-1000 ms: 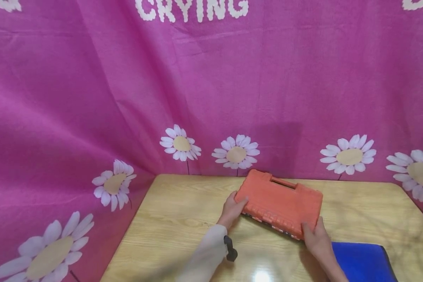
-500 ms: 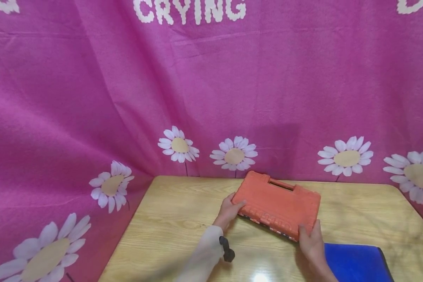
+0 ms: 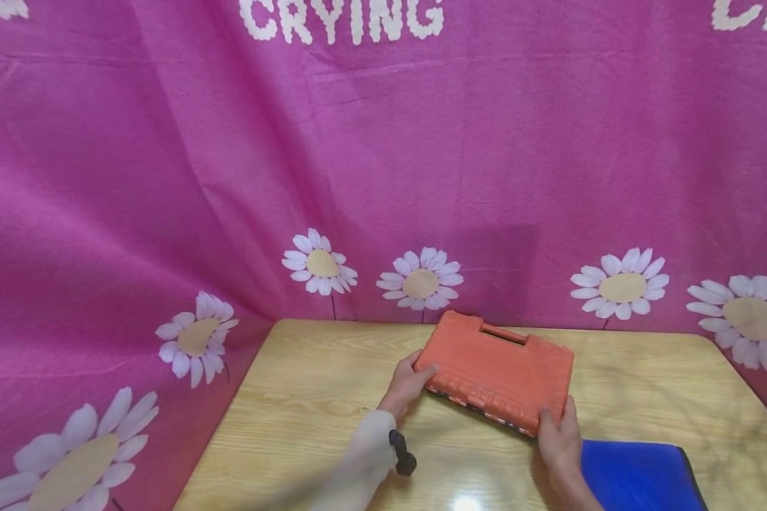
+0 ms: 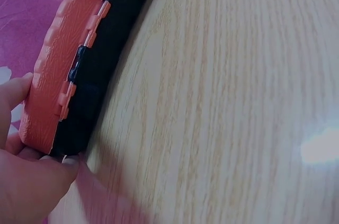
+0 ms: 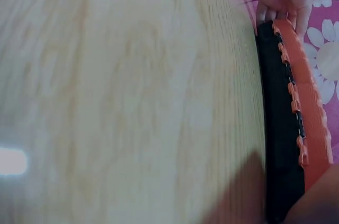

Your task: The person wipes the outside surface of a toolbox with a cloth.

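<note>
A flat plastic carrying case (image 3: 495, 372) has an orange lid, a black bottom half and a built-in handle on its far side. It lies askew over the wooden table (image 3: 319, 397); whether its base touches the wood I cannot tell. My left hand (image 3: 405, 387) grips the near left corner, thumb on the lid and fingers underneath. At the opposite end, my right hand (image 3: 559, 433) holds the near right corner with its thumb on top. Both wrist views show orange latches (image 4: 95, 25) along the closed seam. The case hides most of the right hand's fingers.
A blue flat item (image 3: 639, 472) with a dark edge lies at the table's front right, partly behind the right forearm. A pink cloth (image 3: 383, 156) printed with daisies hangs behind and left of the table. A black band (image 3: 401, 453) circles the left sleeve.
The head view has shifted slightly, moving the whole scene a little left in the picture. Both hands keep their hold on the carrying case, which stays closed in about the same place.
</note>
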Demonstrator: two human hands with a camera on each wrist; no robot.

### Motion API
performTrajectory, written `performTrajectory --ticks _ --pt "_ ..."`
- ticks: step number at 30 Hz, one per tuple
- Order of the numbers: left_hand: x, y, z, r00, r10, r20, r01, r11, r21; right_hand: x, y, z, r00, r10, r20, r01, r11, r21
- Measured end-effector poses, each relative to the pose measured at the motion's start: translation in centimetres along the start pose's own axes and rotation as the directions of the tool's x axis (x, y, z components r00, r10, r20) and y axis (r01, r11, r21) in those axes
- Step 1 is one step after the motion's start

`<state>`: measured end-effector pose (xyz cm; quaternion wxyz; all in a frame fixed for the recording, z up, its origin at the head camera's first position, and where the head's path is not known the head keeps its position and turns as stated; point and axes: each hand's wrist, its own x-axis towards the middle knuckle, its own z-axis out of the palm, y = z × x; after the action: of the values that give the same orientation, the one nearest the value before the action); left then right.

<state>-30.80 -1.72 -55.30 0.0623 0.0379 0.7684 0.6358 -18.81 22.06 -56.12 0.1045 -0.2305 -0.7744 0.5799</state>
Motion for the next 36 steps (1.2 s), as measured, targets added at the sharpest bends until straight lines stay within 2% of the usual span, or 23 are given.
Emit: performTrajectory --ticks 2,9,18,28,36 --pt "-0.2 -0.1 -0.1 1.000 -0.018 0.001 0.018 1.000 -0.005 0.0 0.0 0.0 1.000 0.021 0.017 -0.022 1.000 0.008" --pt "-0.9 -0.6 -0.4 1.000 -0.019 -0.017 0.020 1.000 0.006 -0.3 -0.3 0.0 0.994 0.077 0.078 -0.079 0.997 0.024" --pt "-1.6 -0.4 -0.8 0.999 -0.016 -0.027 0.016 1.000 -0.006 -0.8 -1.3 -0.6 0.999 -0.022 0.048 0.023 0.999 -0.031" --pt "-3.5 1.2 -1.1 0.995 0.030 -0.091 -0.040 0.993 -0.110 -1.6 -2.3 -1.4 0.989 -0.135 0.055 0.139 0.988 -0.071" --pt "-5.8 1.9 -1.6 0.995 0.062 -0.083 -0.069 0.994 -0.085 -2.5 -2.8 -2.7 0.985 -0.098 0.142 0.107 0.993 -0.058"
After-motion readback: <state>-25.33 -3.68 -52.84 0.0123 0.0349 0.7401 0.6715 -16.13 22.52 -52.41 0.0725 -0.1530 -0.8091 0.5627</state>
